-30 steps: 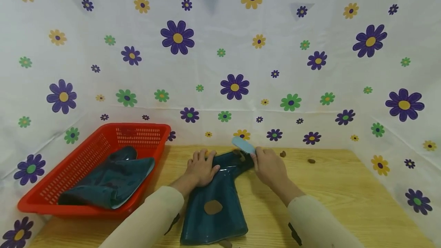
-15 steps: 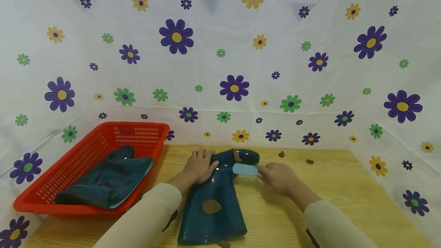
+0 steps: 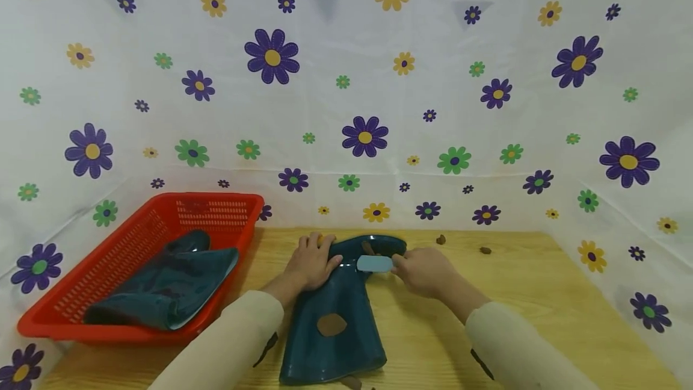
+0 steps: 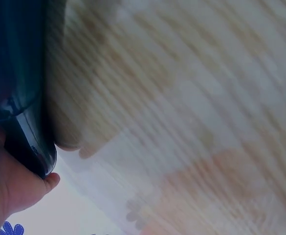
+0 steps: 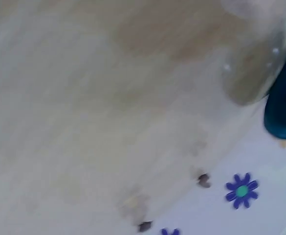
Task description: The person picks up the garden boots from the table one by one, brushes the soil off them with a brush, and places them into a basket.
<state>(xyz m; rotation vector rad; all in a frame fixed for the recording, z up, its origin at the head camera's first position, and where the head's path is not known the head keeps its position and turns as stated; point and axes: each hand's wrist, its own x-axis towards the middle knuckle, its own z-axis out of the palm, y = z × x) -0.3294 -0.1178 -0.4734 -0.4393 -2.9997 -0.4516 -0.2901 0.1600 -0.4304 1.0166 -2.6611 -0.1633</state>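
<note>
A dark teal rubber boot (image 3: 332, 342) lies on its side on the wooden table, its toe pointing to the right at the back. One brown patch (image 3: 332, 324) marks its shaft, and another brown patch (image 3: 370, 249) shows near the foot. My left hand (image 3: 311, 263) holds the boot down at the heel and ankle; in the left wrist view part of that hand (image 4: 18, 186) sits against the boot (image 4: 15, 58). Between my right hand's (image 3: 430, 272) fingers is a light blue brush (image 3: 375, 263), placed over the instep, its bristle side hidden. The right wrist view catches only the boot's toe (image 5: 283, 110).
At the left stands a red plastic basket (image 3: 59, 334) with another teal boot (image 3: 173, 284) inside. Brown crumbs (image 3: 441, 239) lie on the table (image 3: 520, 306) behind the right hand, and a brown piece (image 3: 352, 382) at the boot's opening. A flowered sheet (image 3: 314, 107) hangs behind.
My right hand has drawn the brush from the boot's toe toward me onto the instep, then shifted it slightly left. The left hand keeps its place on the boot.
</note>
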